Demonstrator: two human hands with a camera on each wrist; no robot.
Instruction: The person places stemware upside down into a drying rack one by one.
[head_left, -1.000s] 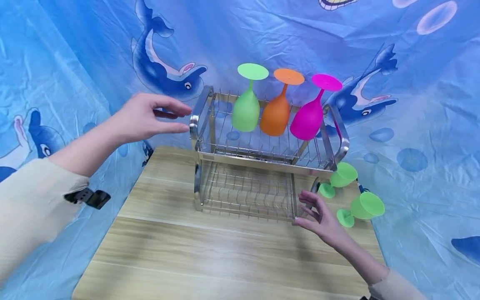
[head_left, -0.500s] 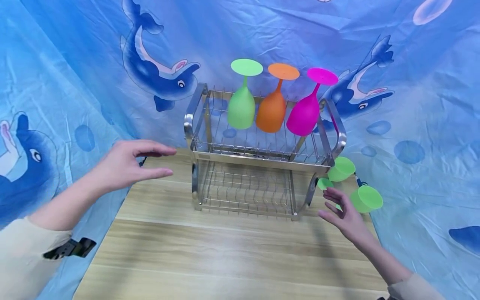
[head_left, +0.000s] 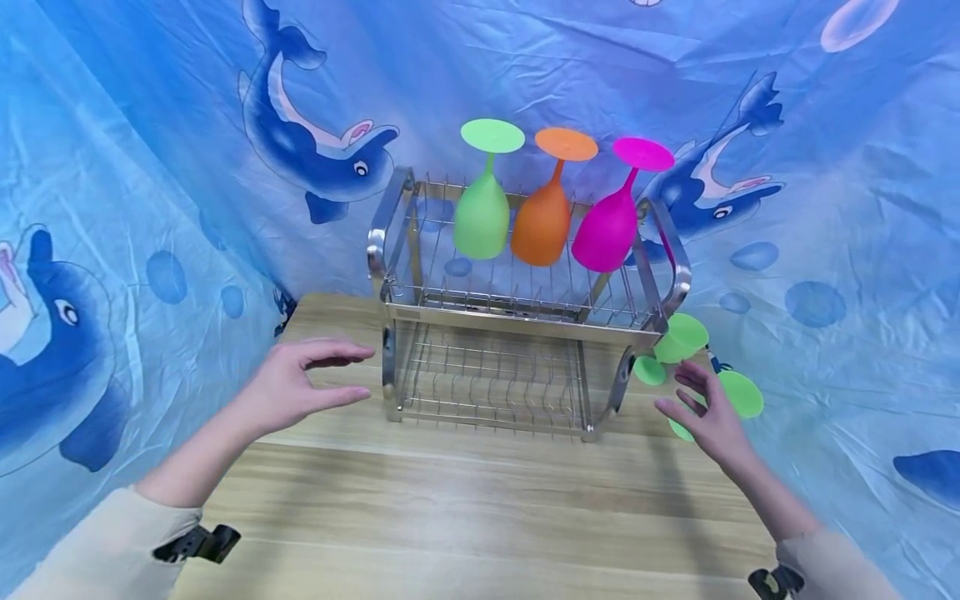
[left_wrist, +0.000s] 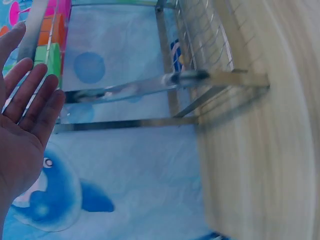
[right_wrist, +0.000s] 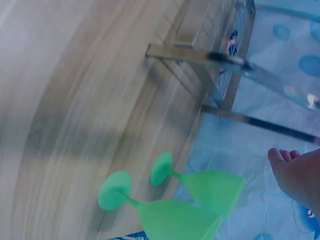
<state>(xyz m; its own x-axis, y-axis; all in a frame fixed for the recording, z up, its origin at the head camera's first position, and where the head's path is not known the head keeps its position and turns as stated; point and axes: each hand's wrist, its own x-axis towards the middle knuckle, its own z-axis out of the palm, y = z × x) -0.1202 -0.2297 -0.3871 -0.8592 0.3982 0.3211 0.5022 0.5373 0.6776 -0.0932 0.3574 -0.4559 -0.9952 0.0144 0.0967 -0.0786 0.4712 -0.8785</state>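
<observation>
My sleeves are plain off-white, the left sleeve [head_left: 112, 546] loose and the right sleeve [head_left: 832, 567] matching it, both ending short of the wrist so that some forearm shows. Near each cuff I wear a black fitting, the left fitting [head_left: 197, 542] strap-like with a blocky dark end, the right fitting [head_left: 786, 578] too small to make out finely. My fingers [left_wrist: 27, 92] are bare and slim, with rounded tips.
</observation>
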